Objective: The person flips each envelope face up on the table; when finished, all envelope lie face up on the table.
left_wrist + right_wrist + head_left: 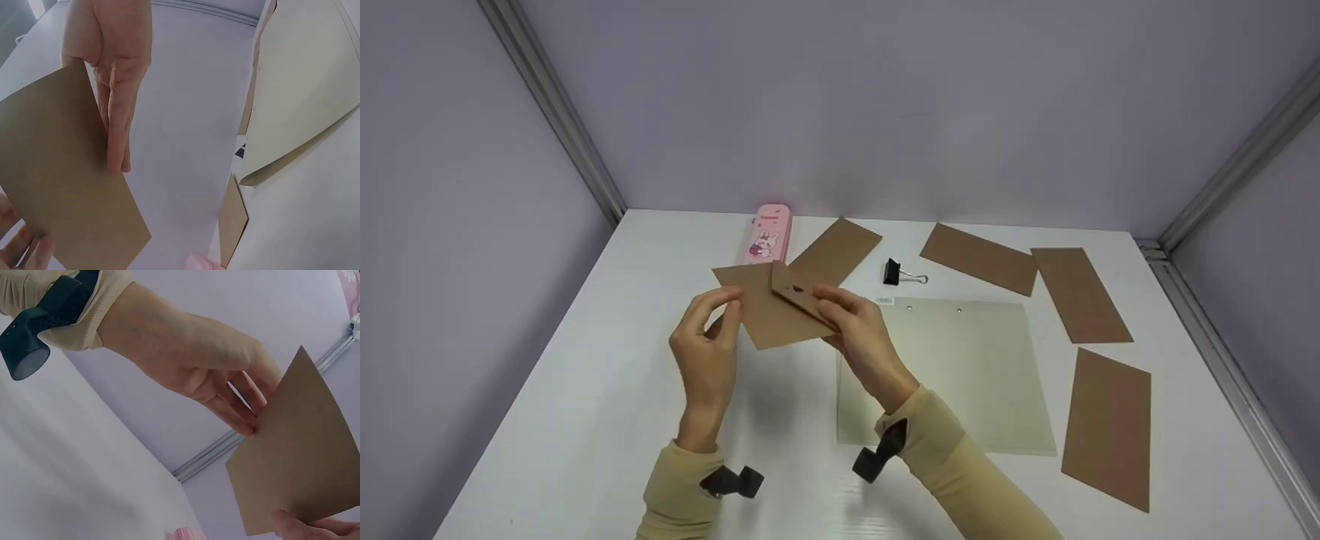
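Observation:
In front of my chest, above the table, both hands hold a brown kraft-paper card (772, 319). A stiff-looking folded strip (793, 289) with a small dark mark lies over its right side. My right hand (866, 345) grips this folded side, thumb and fingers near its lower end. At the opposite edge my left hand (705, 345) pinches the card between thumb and fingers. The left wrist view has the card's plain face (62, 169) beside the left hand (118, 73). In the right wrist view the left hand (208, 365) is at one edge.
Several flat brown cards (1108, 427) lie around the right and back of the table. Beneath the right forearm is a pale green sheet (960, 375) with two small metal dots. A black binder clip (892, 272) and a pink rabbit-printed case (770, 232) are toward the back.

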Motion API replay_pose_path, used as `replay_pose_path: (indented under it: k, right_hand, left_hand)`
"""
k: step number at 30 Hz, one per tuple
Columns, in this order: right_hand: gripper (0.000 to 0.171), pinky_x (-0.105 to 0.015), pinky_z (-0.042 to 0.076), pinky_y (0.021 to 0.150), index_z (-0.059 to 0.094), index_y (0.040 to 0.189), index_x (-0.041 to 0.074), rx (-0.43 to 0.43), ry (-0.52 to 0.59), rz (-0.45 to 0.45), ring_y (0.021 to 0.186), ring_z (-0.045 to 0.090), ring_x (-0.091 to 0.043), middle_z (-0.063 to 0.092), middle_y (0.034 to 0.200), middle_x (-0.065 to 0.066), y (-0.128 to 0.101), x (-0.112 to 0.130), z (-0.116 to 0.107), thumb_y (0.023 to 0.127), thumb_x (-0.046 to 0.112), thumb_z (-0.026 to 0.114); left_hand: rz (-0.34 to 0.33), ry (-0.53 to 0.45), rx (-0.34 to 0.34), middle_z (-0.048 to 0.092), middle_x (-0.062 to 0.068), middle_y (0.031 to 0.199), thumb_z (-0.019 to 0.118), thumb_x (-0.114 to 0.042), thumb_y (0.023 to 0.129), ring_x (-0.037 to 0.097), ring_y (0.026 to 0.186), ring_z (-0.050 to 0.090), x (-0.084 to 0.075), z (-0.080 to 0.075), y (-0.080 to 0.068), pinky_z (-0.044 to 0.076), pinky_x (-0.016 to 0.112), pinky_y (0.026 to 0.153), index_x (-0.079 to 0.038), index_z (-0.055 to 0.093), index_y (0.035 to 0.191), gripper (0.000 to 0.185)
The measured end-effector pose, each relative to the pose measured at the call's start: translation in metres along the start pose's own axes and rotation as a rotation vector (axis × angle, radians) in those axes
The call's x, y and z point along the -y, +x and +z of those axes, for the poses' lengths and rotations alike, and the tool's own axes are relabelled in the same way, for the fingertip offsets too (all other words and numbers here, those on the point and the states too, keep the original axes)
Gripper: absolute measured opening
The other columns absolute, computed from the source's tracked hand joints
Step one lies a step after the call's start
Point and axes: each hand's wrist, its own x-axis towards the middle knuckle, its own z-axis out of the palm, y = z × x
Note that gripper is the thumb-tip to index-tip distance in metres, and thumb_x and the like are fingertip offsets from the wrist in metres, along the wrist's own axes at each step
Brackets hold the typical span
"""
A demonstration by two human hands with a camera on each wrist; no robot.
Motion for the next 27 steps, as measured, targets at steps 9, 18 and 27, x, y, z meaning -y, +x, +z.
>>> replay_pose_path:
  k: [9,18,27]
  right_hand:
    - [0.064,-0.043,0.06,0.101,0.041,0.16,0.003,0.032,-0.326,-0.035,0.126,0.07,-0.032,0.066,0.144,-0.019,0.002,-0.019,0.006,0.098,-0.002,0.059]
    - [0.066,-0.039,0.064,0.086,0.043,0.158,-0.001,0.012,-0.523,-0.022,0.105,0.077,-0.03,0.07,0.13,-0.023,0.006,-0.058,0.012,0.094,-0.012,0.058]
    - [0.06,-0.045,0.063,0.092,0.047,0.152,-0.009,0.07,-0.852,0.036,0.112,0.071,-0.032,0.07,0.126,-0.025,0.01,-0.085,0.016,0.094,-0.01,0.062]
  left_hand:
    - [-0.084,0.06,0.023,0.043,0.014,0.166,0.059,0.016,0.095,0.037,0.148,0.05,0.013,-0.006,-0.007,0.052,0.039,0.11,0.002,0.069,0.126,0.035]
    - [-0.471,0.244,0.31,0.034,0.028,0.168,0.058,-0.007,0.104,0.05,0.151,0.042,0.048,-0.025,-0.012,0.042,0.06,0.121,0.0,0.037,0.158,0.058]
    - [-0.462,0.397,0.437,0.046,0.032,0.159,0.065,0.002,0.097,0.052,0.147,0.046,0.08,-0.024,-0.032,0.042,0.061,0.12,0.004,0.046,0.152,0.058]
